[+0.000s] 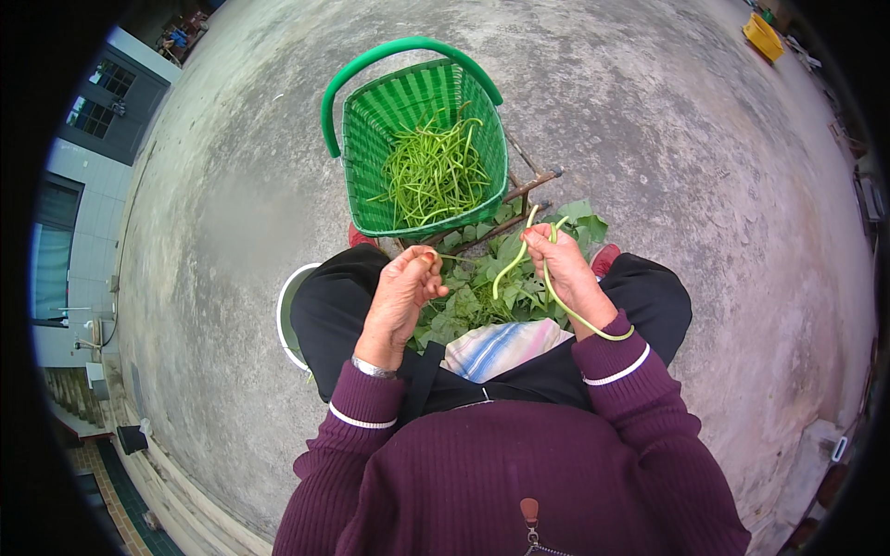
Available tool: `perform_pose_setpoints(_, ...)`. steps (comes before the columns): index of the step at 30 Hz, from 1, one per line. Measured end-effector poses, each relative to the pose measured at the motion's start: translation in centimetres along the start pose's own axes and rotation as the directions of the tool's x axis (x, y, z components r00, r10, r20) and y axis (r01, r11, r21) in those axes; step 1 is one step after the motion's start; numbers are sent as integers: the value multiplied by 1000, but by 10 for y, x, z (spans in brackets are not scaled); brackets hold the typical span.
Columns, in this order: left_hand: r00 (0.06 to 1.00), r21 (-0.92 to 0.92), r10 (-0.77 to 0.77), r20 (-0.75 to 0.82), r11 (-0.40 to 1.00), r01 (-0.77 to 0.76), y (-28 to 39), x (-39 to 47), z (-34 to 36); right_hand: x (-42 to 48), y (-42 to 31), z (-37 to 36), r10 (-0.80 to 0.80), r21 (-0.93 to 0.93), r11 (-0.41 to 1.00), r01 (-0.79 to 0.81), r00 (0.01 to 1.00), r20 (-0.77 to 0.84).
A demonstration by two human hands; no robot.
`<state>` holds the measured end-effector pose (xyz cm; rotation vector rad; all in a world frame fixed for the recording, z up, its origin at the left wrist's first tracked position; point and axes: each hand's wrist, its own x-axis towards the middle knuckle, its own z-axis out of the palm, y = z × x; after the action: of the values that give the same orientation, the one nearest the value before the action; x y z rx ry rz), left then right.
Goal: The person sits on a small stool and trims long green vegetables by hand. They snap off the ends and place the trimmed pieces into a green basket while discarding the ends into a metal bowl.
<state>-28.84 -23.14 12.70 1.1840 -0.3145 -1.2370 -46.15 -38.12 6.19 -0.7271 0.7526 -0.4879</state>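
Observation:
My right hand pinches a couple of long, pale green stems; one trails down over the purple cuff. Thumb and forefinger of my left hand are pressed together on the end of a thin green stem or tendril, which reaches right over the leaves. Beyond both hands stands a green woven plastic basket with its handle up, holding a tangle of cut green stems. Between my legs, under the hands, lies a heap of leafy green vines.
A rusty metal frame stands behind and right of the basket. A white-rimmed bucket sits beside my left leg. A striped cloth lies at my lap. Far off on the concrete is a yellow tub.

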Motion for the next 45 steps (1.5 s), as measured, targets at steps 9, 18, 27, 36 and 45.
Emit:
perform_pose_setpoints(9, 997, 306, 52, -55, 951, -33, 8, -2, -15, -7, -4, 13, -153, -205, 968, 145, 988, -26)
perform_pose_setpoints(18, 997, 364, 64, 46, 928, -77, -9, 8, 15, -11, 10, 25, -326, -484, 794, 369, 929, 174)
perform_pose_setpoints(27, 989, 131, -141, 38, 982, 135, -11, 11, 16, -21, 4, 30, -458, -789, 364, 496, 832, 312)
perform_pose_setpoints(36, 972, 53, -221, 82, 975, 218, -14, 11, 10, -24, 0, 34, -554, -771, 108, 628, 682, 477)
perform_pose_setpoints(45, 961, 69, -261, 87, 964, 255, -12, 10, 9, -26, -3, 33, -547, -760, -116, 639, 597, 586)
